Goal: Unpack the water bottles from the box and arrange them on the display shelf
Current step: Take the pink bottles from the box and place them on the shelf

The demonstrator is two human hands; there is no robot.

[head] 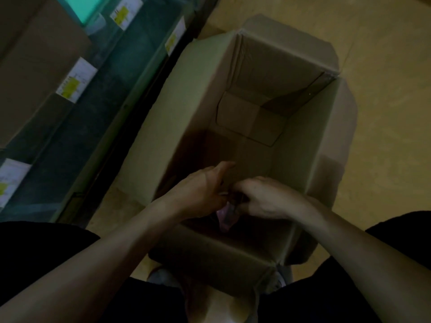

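An open cardboard box (310, 136) stands on the floor below me, its flaps folded outward and its far floor bare. Both hands reach into its near end. My left hand (198, 194) and my right hand (268, 199) meet over a small pinkish object (225, 217), perhaps a bottle, that shows between and below them. Fingers of both hands curl around its top. Dim light and the hands hide most of it, so what it is stays unclear.
A green shelf unit (112, 94) with white and yellow price tags (74, 80) runs along the left. Brown cartons (30, 66) sit on it at top left. Yellowish floor (384, 54) surrounds the box. My dark clothing (396, 287) fills the bottom edge.
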